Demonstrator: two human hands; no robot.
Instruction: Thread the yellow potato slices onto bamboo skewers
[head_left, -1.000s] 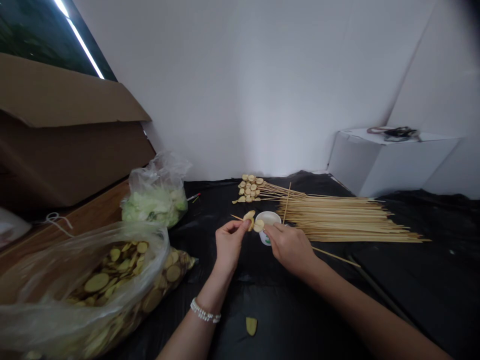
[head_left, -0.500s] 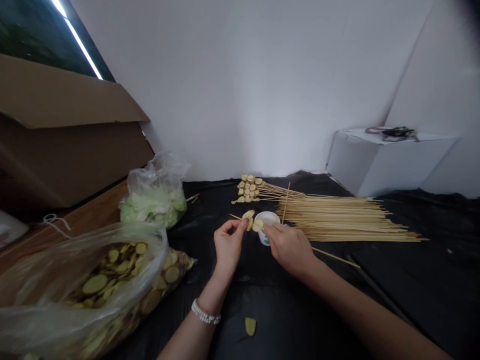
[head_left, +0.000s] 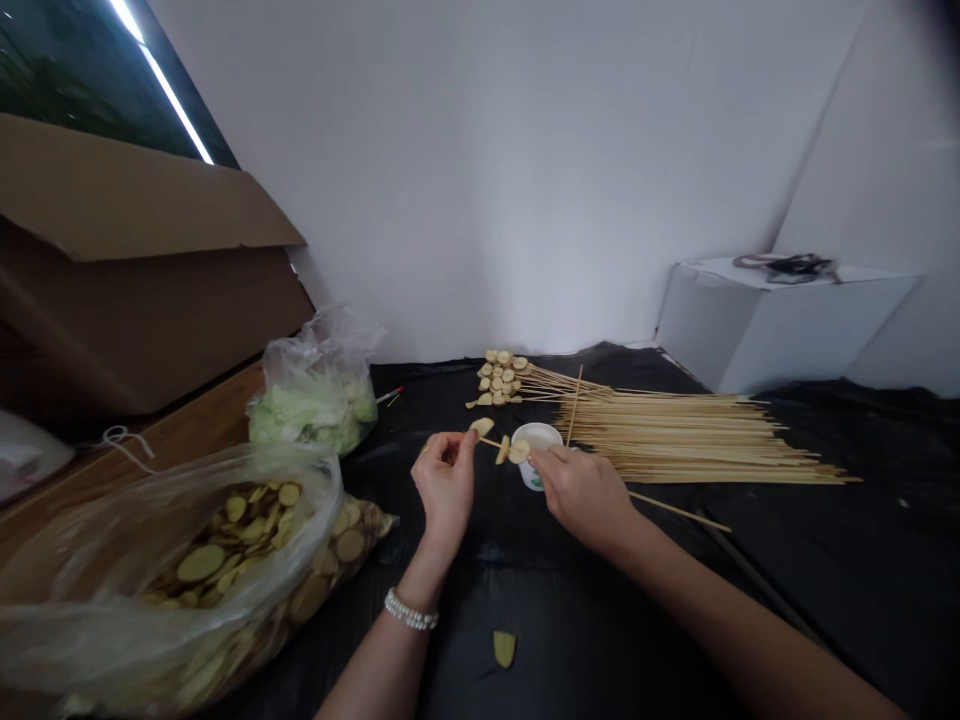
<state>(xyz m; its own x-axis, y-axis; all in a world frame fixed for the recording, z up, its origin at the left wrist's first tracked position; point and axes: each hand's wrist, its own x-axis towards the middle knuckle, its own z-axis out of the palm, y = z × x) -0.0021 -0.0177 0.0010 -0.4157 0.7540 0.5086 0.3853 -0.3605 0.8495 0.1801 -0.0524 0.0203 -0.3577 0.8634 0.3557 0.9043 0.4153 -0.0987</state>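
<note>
My right hand point(head_left: 589, 495) is closed around a bamboo skewer point(head_left: 679, 511), whose long end sticks out to the right behind the hand. Two potato slices point(head_left: 518, 451) sit on the skewer just left of my right fingers, one face-on and one nearly edge-on. My left hand point(head_left: 442, 485), with a beaded bracelet on the wrist, pinches another potato slice point(head_left: 482, 427) at the skewer's left end. Whether the point passes through that slice, I cannot tell. Behind the skewer stands a small white cup point(head_left: 534, 474) with one skewer leaning up out of it.
Several finished potato skewers point(head_left: 501, 377) lie at the back, beside a wide pile of bare skewers point(head_left: 697, 437). To the left are an open bag of potato slices point(head_left: 330, 480) and a bag of green vegetables point(head_left: 311, 410). A loose slice point(head_left: 504, 649) lies in front.
My left hand has moved left along the skewer with its potato slice, baring a stretch of stick between it and the other two slices. My right hand has barely moved.
</note>
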